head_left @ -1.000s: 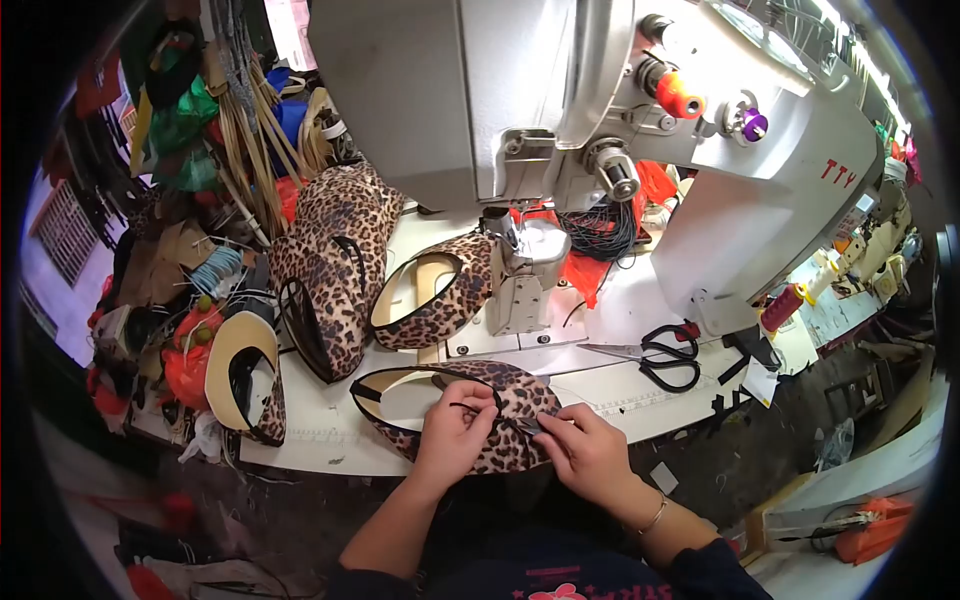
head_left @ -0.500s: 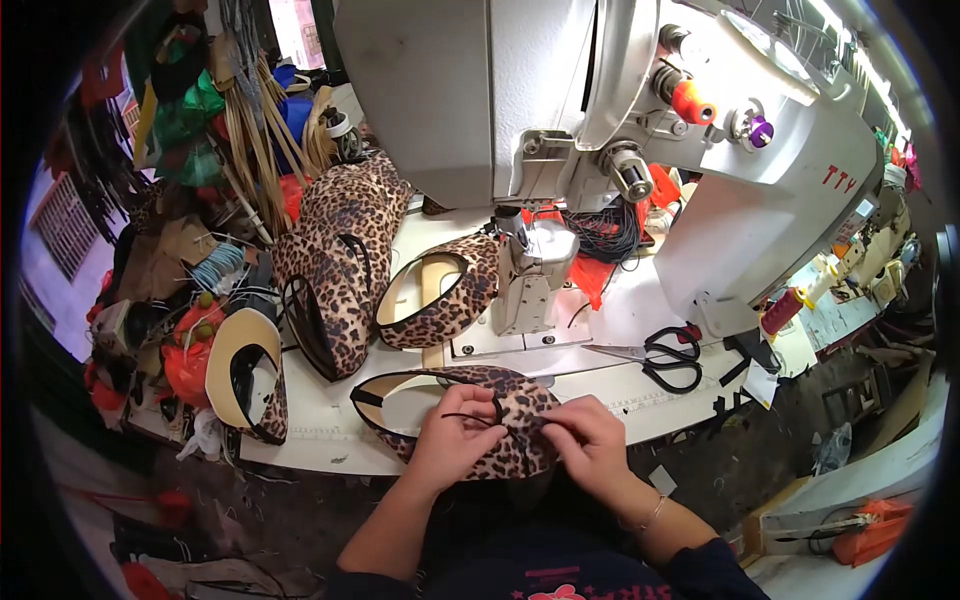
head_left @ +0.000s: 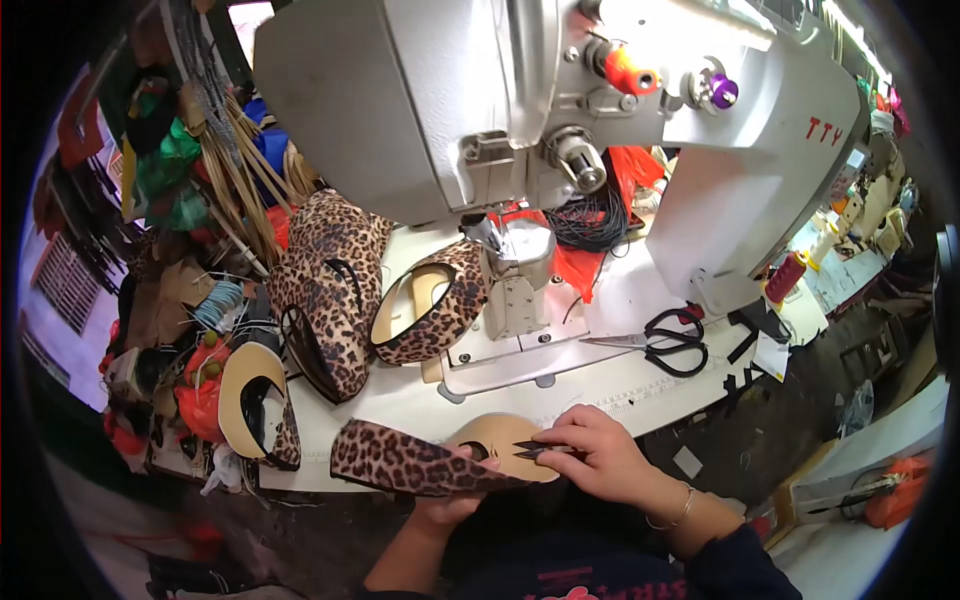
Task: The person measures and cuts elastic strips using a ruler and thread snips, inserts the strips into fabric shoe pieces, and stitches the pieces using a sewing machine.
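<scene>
My left hand [head_left: 446,508] grips a leopard-print shoe upper [head_left: 405,462] from below, its fingers partly hidden behind the upper. The upper is tilted so its tan lining [head_left: 497,432] shows on the right. In my right hand [head_left: 597,455] is a small pair of dark thread snips [head_left: 532,450], pinched between thumb and fingers. Their pointed blades lie over the lining, close to my left fingertips. Another leopard-print upper [head_left: 440,335] rests beside the sewing machine post [head_left: 520,285].
A large post-bed sewing machine [head_left: 400,110] stands ahead. Black-handled scissors [head_left: 672,342] lie on the white table [head_left: 590,400] to the right. Stacked leopard-print uppers [head_left: 325,285] and one tan-lined upper [head_left: 250,390] sit left. A red thread spool [head_left: 785,277] stands farther right.
The upper has been turned over, from its leopard outside to its tan lining, and shifted slightly left and down. The snips now show in my right hand. The camera view has shifted.
</scene>
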The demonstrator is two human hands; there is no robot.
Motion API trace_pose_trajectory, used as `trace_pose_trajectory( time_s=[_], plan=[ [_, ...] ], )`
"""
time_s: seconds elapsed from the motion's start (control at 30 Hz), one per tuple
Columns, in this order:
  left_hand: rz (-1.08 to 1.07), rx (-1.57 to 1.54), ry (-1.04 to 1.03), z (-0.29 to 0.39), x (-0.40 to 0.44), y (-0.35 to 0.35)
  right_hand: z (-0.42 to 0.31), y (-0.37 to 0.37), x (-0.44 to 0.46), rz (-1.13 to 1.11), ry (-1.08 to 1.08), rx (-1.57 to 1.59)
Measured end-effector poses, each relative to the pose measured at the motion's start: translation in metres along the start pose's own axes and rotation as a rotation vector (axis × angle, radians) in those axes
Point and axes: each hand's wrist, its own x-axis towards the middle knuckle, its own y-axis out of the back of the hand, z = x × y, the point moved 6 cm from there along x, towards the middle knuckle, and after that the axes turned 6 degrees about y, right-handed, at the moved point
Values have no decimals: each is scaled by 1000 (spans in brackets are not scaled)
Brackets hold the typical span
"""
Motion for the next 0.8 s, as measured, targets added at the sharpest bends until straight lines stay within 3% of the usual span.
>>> trace_pose_trajectory(
  time_s=[0.03,0.1,0.13,0.23,0.3,0.4,0.6,0.8],
  plan=[
    [-10,-3,6,0,1,2,0,-1,-2,-1,-11,5],
    [-27,42,-239,13,0,7,-2,-2,-2,-24,-58,83],
    [-49,-56,-74,0,-13,6,-3,-1,-3,-21,-66,93],
    [-204,-139,-42,11,0,13,-9,-4,0,-65,-55,199],
    [-258,-107,-93,14,6,14,-19,-4,3,-80,63,120],
    [-207,-220,-160,20,16,16,-23,-4,7,-98,70,132],
    [-195,-354,-85,7,8,15,-24,-4,9,-97,78,156],
    [-160,-276,-81,16,17,12,-20,0,14,-51,78,49]
  ],
)
